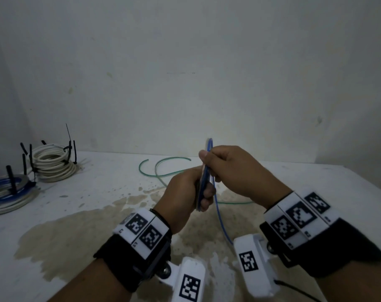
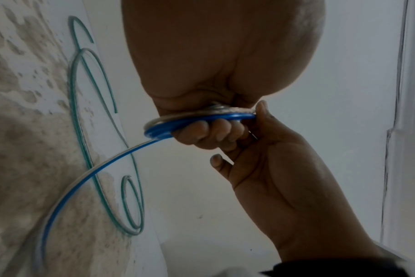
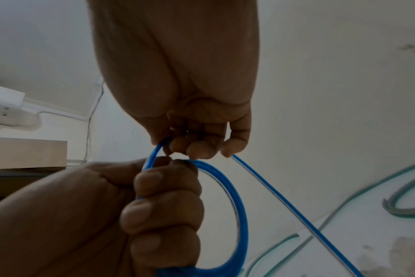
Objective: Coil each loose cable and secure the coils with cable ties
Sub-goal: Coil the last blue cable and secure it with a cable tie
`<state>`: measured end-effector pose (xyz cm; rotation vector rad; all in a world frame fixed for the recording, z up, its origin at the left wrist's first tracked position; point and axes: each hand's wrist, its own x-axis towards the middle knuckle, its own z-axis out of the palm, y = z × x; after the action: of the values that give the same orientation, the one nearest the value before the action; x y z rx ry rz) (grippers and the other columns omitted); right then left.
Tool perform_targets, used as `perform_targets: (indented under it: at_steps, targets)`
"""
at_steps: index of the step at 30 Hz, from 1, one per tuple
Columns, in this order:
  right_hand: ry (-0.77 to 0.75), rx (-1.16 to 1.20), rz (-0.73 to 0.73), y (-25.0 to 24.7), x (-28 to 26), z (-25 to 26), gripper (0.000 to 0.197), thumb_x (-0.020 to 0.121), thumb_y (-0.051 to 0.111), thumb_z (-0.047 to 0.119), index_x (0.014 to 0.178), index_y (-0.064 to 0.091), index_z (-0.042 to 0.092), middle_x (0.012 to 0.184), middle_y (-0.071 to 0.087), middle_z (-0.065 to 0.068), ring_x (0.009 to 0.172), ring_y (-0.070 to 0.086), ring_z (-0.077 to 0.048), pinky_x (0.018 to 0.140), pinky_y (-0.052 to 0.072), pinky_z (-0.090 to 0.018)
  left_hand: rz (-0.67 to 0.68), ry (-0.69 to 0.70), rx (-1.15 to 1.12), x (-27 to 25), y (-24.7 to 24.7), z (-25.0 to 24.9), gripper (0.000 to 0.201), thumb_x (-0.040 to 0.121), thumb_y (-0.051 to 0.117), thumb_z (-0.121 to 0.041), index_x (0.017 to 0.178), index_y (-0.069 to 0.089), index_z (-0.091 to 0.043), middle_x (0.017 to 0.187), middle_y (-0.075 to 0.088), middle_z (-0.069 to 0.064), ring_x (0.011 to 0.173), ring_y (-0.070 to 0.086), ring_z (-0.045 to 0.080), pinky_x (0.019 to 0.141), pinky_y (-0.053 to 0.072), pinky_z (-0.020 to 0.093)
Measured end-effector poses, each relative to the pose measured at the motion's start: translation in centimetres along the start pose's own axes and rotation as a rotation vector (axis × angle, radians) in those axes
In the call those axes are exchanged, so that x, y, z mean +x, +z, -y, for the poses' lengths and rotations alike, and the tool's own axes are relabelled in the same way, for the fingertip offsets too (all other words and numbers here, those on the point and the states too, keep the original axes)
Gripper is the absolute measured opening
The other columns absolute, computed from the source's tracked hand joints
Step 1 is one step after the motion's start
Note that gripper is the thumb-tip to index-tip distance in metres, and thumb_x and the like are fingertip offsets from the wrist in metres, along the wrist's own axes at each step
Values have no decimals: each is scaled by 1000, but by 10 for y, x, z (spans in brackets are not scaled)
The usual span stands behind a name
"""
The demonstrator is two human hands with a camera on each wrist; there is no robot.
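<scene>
The left hand is curled in a fist round the blue cable — its fingers wrap the stacked loops of a small coil held upright above the table. The right hand pinches the top of the same coil between thumb and fingertips, the other fingers folded in. From the coil 1 loose blue strand runs down and toward the near edge, between the 2 wrists.

On the table beyond the hands lies 1 green cable, uncoiled, in open curves; its far end curls near the wall.

At the far left sit 2 finished coils: a white coil bound with black ties, and, nearer, a blue and white coil, also tied — the exact tie count is unclear.
</scene>
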<state>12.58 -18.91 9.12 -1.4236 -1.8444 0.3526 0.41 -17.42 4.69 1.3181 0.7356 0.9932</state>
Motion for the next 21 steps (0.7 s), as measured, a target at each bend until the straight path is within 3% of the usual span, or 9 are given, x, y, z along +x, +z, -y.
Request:
perform_targets:
  at_steps: [4, 9, 11, 12, 14, 17, 21]
  targets:
    - [44, -47, -5, 4, 3, -6, 46, 99, 41, 36, 64, 50, 8, 53, 47, 5, 47, 43, -4, 50, 34, -11, 12, -8, -71, 2, 3, 7, 43, 102, 25, -38, 80, 46, -8, 51, 38, 3, 43, 29, 15, 48, 22, 26]
    - [106, -97, -90, 7, 0, -16, 48, 98, 41, 40, 59, 38, 12, 54, 41, 2, 47, 38, -7, 48, 33, -14, -18, 94, 7, 0, 8, 8, 20, 99, 30, -15, 85, 42, -7, 53, 33, 1, 49, 24, 15, 51, 19, 29]
    - [168, -48, -107, 8, -3, -20, 56, 96, 40, 48, 64, 47, 2, 63, 54, -13, 57, 52, -21, 56, 41, -22, -56, 145, 41, 0, 9, 9, 24, 98, 29, -11, 77, 40, -9, 54, 32, 1, 50, 24, 16, 49, 21, 28]
    - [199, 19, -74, 8, -6, -22, 61, 94, 40, 52, 69, 56, -1, 71, 62, -17, 67, 59, -27, 64, 47, -32, -70, 177, 67, 1, 9, 9, 27, 98, 29, -10, 73, 39, -9, 54, 32, 2, 50, 25, 16, 49, 23, 26]
    - [249, 218, 10, 11, -15, -20, 58, 93, 41, 54, 72, 67, 7, 74, 70, -9, 75, 66, -23, 71, 48, -35, -80, 260, 173, 3, 10, 11, 33, 100, 30, -12, 68, 37, -9, 55, 33, 3, 50, 30, 14, 49, 29, 23]
    - [276, 537, 3, 15, -24, -20, 43, 96, 46, 41, 67, 63, 14, 62, 63, -3, 66, 60, -16, 75, 45, -32, -56, 378, 299, 5, 13, 13, 36, 100, 32, -19, 66, 38, -8, 57, 39, 0, 52, 36, 10, 54, 33, 18]
    - [273, 881, -62, 17, -26, -31, 30, 96, 47, 21, 77, 64, 6, 60, 55, -6, 58, 53, -16, 67, 44, -33, 22, 423, 257, 7, 22, 18, 32, 89, 34, -28, 76, 46, -2, 61, 45, -10, 60, 42, 7, 62, 39, 23]
